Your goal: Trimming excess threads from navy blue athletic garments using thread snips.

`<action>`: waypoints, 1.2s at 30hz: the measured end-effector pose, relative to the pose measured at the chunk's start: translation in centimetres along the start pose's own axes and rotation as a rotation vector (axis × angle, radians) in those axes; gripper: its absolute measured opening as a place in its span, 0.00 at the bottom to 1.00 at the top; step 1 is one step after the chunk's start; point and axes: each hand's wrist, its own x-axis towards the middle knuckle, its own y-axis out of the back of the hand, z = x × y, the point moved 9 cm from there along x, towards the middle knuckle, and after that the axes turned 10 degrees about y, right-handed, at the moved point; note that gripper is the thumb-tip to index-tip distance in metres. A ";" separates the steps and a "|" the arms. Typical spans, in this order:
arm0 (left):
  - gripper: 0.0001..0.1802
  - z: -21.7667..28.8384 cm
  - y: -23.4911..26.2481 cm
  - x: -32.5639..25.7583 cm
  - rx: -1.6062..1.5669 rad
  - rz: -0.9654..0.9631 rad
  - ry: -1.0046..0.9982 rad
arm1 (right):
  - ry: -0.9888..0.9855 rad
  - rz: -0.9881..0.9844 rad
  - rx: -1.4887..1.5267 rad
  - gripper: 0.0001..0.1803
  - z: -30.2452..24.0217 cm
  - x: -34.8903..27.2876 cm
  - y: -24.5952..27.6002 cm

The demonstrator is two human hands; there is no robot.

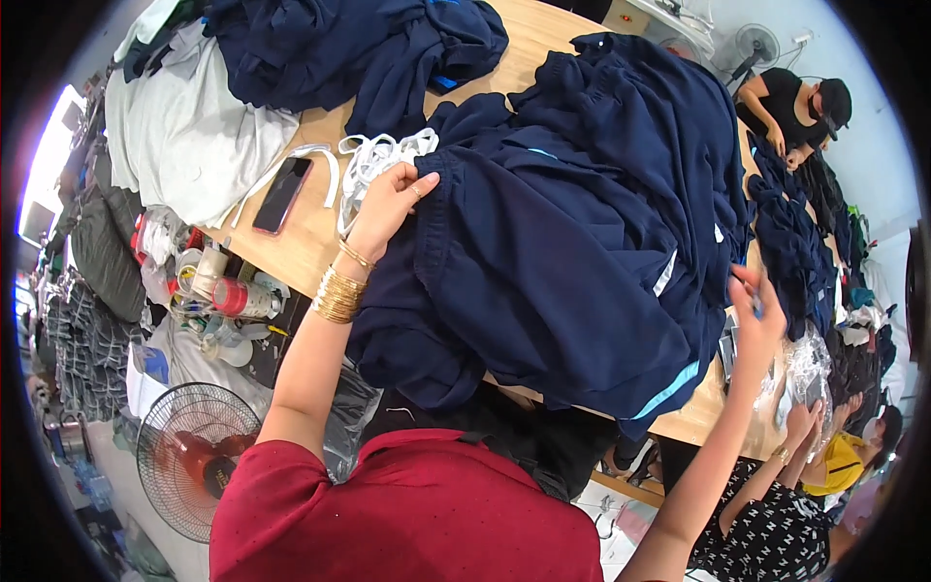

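My left hand [390,206], with gold bangles at the wrist, pinches the gathered elastic waistband of a navy garment [553,281], which looks like pants or shorts. The garment spreads across the table towards my right and has a light blue stripe near its lower edge. Beside my left fingers lies a tangle of white cord [373,167]. At the garment's right edge is my right hand [760,308], fingers curled around something small and dark that blur hides. More navy garments [640,107] are heaped under and behind the one I hold.
On the wooden table [315,136] lie a phone [283,196], grey cloth [184,126] and another navy pile [310,48]. A standing fan [194,456] is at lower left, near jars [240,297]. Co-workers [795,107] handle cloth and clear plastic on the right.
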 end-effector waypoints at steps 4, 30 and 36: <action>0.11 -0.2 -1.3 -0.5 -0.388 -0.159 0.064 | 0.201 -0.258 0.079 0.15 -6.3 0.9 -8.5; 0.18 6.1 -13.7 -7.8 -0.424 -0.685 0.158 | -0.139 0.149 -0.447 0.11 16.2 -6.8 12.1; 0.16 5.1 -15.6 -11.5 -0.298 -0.770 0.264 | -0.296 0.207 -0.179 0.08 13.0 -12.9 6.4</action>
